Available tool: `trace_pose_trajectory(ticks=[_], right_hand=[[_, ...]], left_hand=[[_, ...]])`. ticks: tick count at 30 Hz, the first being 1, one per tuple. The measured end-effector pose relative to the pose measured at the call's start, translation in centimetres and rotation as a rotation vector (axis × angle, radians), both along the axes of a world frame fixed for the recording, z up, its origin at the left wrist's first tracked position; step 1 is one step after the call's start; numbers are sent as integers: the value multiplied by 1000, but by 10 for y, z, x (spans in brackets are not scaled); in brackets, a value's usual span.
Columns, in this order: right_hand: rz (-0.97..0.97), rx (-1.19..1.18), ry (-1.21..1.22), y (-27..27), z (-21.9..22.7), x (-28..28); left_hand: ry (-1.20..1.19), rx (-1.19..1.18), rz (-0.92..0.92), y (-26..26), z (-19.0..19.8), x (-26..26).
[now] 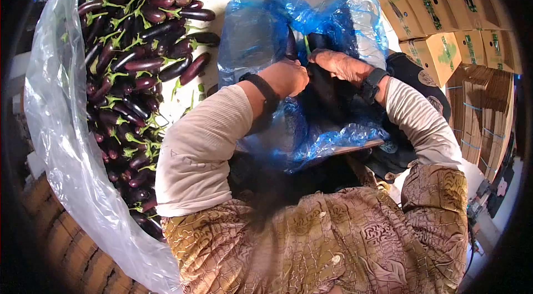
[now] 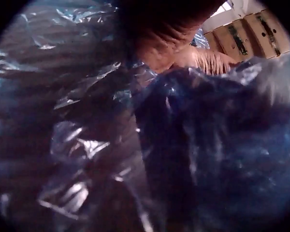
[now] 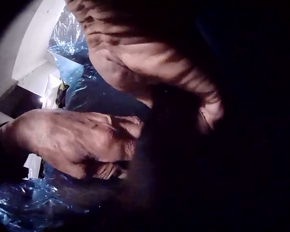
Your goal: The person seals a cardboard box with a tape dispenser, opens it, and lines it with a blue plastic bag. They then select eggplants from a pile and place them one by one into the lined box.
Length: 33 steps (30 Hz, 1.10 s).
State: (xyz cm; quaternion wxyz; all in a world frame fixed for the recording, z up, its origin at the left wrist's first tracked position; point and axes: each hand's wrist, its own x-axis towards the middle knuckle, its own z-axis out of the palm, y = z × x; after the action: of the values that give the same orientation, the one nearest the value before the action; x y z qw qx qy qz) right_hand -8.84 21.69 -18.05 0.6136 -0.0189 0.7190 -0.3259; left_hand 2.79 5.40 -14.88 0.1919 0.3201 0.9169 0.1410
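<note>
Blue plastic film (image 1: 250, 44) lines an opened box between the forearms. Inside it, a dark eggplant (image 1: 290, 44) rises just beyond the left hand (image 1: 291, 76), whose fingers bend inward; shadow hides their tips in the right wrist view, where the left hand (image 3: 82, 140) lies beside the right hand (image 3: 150, 63). The right hand (image 1: 340, 65) curls over another dark eggplant (image 1: 318, 41) near a green stem, its fingers bent round the dark form. Both hands are close together, palms down. Crumpled film (image 2: 82, 145) fills most of the left wrist view.
A large pile of eggplants (image 1: 139, 61) covers the surface at left, with clear plastic sheeting (image 1: 61, 111) along its outer edge. Taped cartons (image 1: 438, 5) stand at upper right, above stacked flat cardboard (image 1: 480, 111). Patterned cloth (image 1: 333, 238) covers the person's lap.
</note>
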Motion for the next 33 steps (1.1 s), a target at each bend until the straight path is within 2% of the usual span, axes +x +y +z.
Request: trace_pose_trajectory(ticks=[1,2,5,7,8,10,11,12,13,15,17,21,23,24,25,27,28,32,33], right_hand=[[115,74,134,-1,0,3],[284,-13,265,2,2,6],[272,35,190,-10,21,8],[194,169,351,-9,24,17],[200,172,350,-8,26,19],[601,285,644,-13,54,22],[802,340,791,-16,61,23],[842,362,847,-19,59,25],[840,363,845,-19,52,29],[700,374,919,-23,34,31],[690,363,910,-27,20,33],[661,354,810,-36,39,32],[650,173,499,-21,43,18],[386,-2,328,3,35,12],[366,-1,209,6,51,5],[369,-38,152,13,77,12],[396,-12,116,14,74,22],[274,-86,152,13,44,50],[393,74,354,8,39,55]], left_hand=[[40,40,-7,-1,-1,0],[44,46,-5,0,-1,0],[-18,-46,10,0,13,2],[136,-40,-9,-1,16,5],[134,-37,-3,0,15,8],[282,-15,-36,2,12,7],[284,-15,-37,2,12,7],[263,-30,-12,2,14,7],[241,-44,9,2,16,8],[211,-74,-3,4,19,5],[168,-101,-17,6,21,5],[121,-17,55,-1,22,7],[127,25,48,-1,23,5],[74,-9,33,0,25,3],[24,-45,17,1,27,1],[31,-91,4,2,34,-2],[29,-136,-13,4,34,-1],[123,-29,44,2,26,3],[121,-28,42,2,26,4]])
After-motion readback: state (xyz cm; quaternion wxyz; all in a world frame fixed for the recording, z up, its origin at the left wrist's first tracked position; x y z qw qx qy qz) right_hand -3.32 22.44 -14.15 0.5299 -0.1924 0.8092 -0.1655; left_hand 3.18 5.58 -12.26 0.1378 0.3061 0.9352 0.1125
